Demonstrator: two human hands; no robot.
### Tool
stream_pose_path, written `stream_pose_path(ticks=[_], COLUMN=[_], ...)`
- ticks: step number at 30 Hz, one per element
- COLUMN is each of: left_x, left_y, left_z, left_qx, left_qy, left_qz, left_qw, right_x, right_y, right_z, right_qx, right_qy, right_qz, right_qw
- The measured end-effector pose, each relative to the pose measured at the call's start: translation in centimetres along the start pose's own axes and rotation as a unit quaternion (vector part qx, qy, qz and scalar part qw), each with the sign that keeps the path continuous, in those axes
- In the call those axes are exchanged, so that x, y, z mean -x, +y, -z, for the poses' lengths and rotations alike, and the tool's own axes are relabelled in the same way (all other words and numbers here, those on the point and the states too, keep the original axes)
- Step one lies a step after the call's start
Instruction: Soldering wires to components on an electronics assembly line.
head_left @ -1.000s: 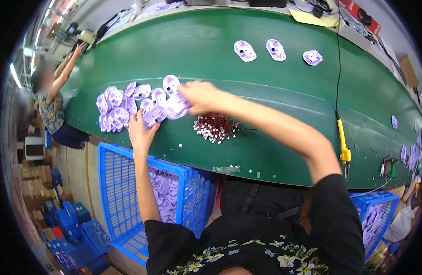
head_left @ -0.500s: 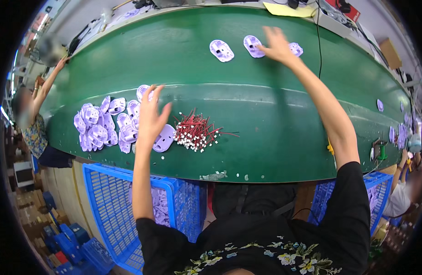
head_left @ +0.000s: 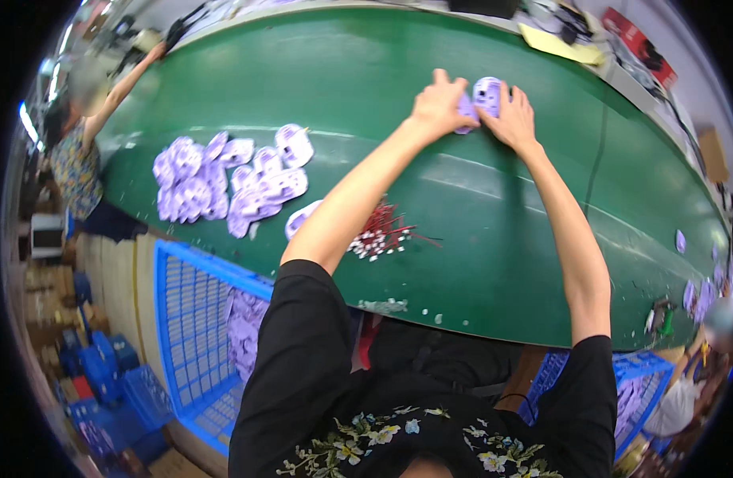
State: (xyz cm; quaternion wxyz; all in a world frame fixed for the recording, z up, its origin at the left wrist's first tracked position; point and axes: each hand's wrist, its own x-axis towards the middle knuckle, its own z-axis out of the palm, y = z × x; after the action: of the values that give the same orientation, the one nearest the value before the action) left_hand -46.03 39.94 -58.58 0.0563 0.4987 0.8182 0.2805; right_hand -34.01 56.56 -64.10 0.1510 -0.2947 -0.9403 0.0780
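Note:
At the far side of the green table my left hand (head_left: 438, 107) grips a light-purple oval plastic shell (head_left: 465, 114), its fingers curled over it. Close against it, my right hand (head_left: 511, 119) has its thumb and fingers around another purple shell (head_left: 486, 94), which shows dark openings. The two shells nearly meet between my hands. A heap of similar purple shells (head_left: 193, 179) lies at the left, with more shells (head_left: 267, 187) beside it. My left forearm partly covers a bunch of red wires with white connectors (head_left: 378, 231) and one lone shell (head_left: 300, 219).
Blue crates (head_left: 215, 267) holding purple parts stand below the table's near edge, at left and right. A co-worker (head_left: 78, 163) reaches over the table at far left. At right lie more shells (head_left: 703, 299) and a green tool (head_left: 663, 320). Yellow paper (head_left: 559, 45) rests on the back ledge.
My left hand has moved from beside the left heap to the far side, next to my right. The spread-out far shells are now gathered at my hands. The whole view has shifted.

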Motion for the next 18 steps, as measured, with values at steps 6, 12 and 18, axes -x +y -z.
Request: stream_pose_path(ticks=[6,12,18], left_x=[11.2,25.9,30.2], left_y=[-2.8,-3.5,-8.7], left_z=[8.5,12.3,13.0], left_qx=[0.078,0.144,0.013], left_qy=[0.133,0.133,0.303], left_qz=[-0.006,0.130,0.232], left_qw=[0.988,0.972,0.924], right_x=[2.1,3.3,3.7], right_y=[-2.7,-3.0,-3.9], right_z=[0.5,1.6,3.6], right_qx=[0.001,-0.192,-0.285], right_qy=[0.090,0.123,0.195], right_qz=[0.113,0.107,0.040], right_qw=[0.990,0.968,0.938])
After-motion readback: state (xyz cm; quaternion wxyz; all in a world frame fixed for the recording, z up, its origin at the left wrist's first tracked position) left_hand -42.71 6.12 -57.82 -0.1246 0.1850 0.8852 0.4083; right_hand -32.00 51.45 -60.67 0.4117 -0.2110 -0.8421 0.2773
